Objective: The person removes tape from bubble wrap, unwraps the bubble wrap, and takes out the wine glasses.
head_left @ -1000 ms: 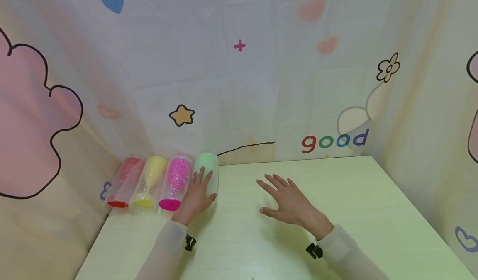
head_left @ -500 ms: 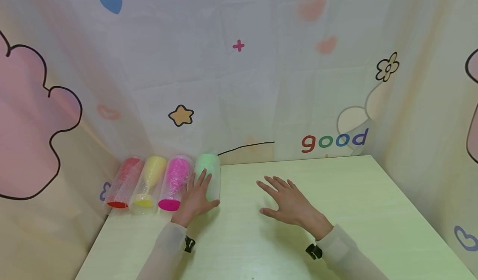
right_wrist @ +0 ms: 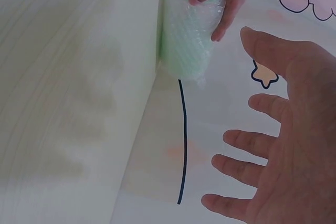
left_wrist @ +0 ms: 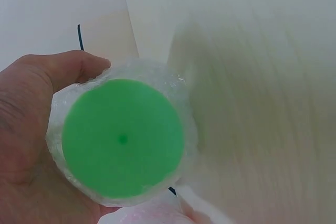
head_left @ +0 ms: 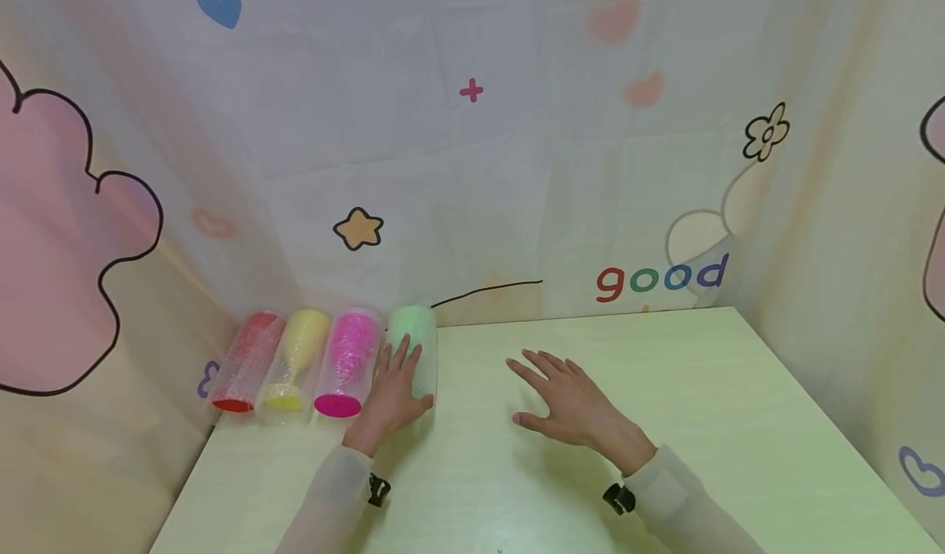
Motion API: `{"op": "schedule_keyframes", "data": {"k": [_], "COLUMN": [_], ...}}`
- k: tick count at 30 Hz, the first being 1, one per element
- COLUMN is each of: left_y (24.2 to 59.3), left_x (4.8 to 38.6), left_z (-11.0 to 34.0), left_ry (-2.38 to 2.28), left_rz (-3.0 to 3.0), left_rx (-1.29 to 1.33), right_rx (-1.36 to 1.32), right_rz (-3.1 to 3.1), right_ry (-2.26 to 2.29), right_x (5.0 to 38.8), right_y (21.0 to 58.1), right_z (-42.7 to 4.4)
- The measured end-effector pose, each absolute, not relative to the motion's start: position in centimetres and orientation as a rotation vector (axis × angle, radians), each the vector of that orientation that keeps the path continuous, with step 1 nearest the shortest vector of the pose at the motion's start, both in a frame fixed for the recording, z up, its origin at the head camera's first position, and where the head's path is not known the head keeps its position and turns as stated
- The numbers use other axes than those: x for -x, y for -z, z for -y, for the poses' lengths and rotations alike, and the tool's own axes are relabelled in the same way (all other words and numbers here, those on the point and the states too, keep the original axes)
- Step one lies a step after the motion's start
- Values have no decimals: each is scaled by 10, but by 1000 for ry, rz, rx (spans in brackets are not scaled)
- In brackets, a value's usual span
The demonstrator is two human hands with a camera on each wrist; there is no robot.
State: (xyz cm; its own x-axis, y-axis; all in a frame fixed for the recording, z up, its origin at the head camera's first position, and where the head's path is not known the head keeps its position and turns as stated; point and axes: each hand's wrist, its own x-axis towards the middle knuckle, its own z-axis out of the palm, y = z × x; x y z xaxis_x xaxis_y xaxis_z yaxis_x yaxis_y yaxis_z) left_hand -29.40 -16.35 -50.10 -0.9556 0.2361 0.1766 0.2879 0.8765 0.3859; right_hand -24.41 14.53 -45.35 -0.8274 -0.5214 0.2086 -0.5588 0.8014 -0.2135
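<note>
My left hand (head_left: 389, 402) grips a green goblet (head_left: 412, 321) rolled in clear bubble wrap, at the back of the table. Its flat round green base (left_wrist: 123, 135) faces the left wrist camera, with the thumb at one side and the other fingers mostly hidden behind the wrap. To its left lies a row of similar wrapped goblets: a pink one (head_left: 353, 349) closest, then a yellow one (head_left: 301, 341) and a red one (head_left: 254, 349). Out to the right, my right hand (head_left: 579, 406) hovers above the table, fingers spread and holding nothing.
The pale table (head_left: 701, 423) ends at the back against a printed cloth (head_left: 458, 168), which also hangs at both sides. The red goblet lies beside the left cloth. A black clip-like piece (head_left: 618, 498) sits at each cuff.
My left hand and the green goblet have shifted slightly right, widening the gap to the pink goblet a little. The right hand has hardly moved.
</note>
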Motion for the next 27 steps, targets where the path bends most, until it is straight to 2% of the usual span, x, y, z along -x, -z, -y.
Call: {"op": "schedule_keyframes", "data": {"k": [22, 27], "left_y": [498, 496], "left_x": [263, 255], "left_z": [130, 121], "left_ry": [792, 784], "left_rz": [2871, 2873], "left_rx": [583, 618], "right_rx": [-817, -825], "right_rz": [2807, 2834], "right_ry": [-439, -568], "right_x": [250, 251], "right_y": [463, 465], "right_z": [-139, -135]}}
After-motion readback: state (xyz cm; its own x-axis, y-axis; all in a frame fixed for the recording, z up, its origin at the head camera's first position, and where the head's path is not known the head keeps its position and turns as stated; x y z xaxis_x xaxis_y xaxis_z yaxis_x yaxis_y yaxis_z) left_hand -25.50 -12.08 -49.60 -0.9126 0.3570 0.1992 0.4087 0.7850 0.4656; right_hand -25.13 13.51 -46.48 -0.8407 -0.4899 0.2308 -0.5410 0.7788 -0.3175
